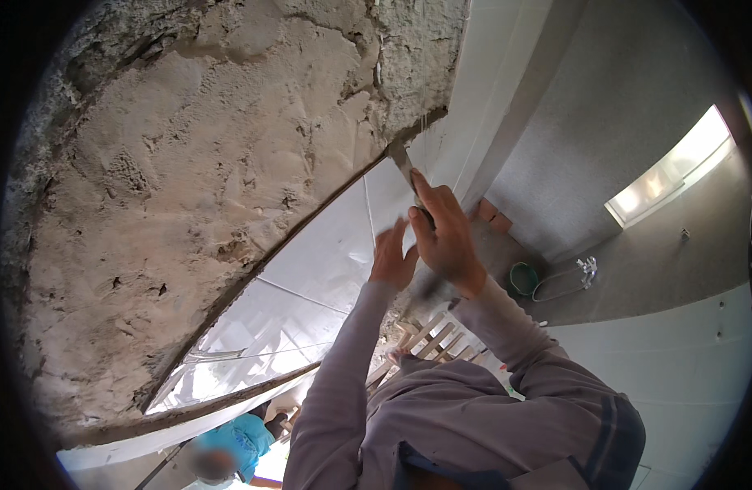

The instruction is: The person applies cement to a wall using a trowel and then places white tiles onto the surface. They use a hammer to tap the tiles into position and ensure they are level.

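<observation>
Mortar: rough grey-brown mortar wall [188, 180] is filling the upper left of my view, and its lower edge is meeting the white tiles [311, 269].
Right hand: my right hand [445, 233] is closing tight around the handle of a scraper [403, 163], with the fingers wrapped together on it.
Scraper: its flat metal blade is pointing up and is touching the joint where the mortar is ending, just beside the white corner of the wall.
Left hand: my left hand [392, 257] is staying just beside the right one, fingers bent and a little apart; I cannot tell if it is touching the tile or holding anything.
Below: a wooden ladder frame [429, 339] is showing under my arms, and a green bucket [523, 279] is standing on the grey floor [637, 269] near a metal tap piece.
Other person: somebody in a blue shirt [244, 441] is working low down, under my left arm.
Risk: I judge the blade could slip off the edge and scratch a tile, if I am pushing too hard. Loose mortar could be falling on the person below.
Count: two hands, one scraper, one bucket, one ladder frame, one other person.
</observation>
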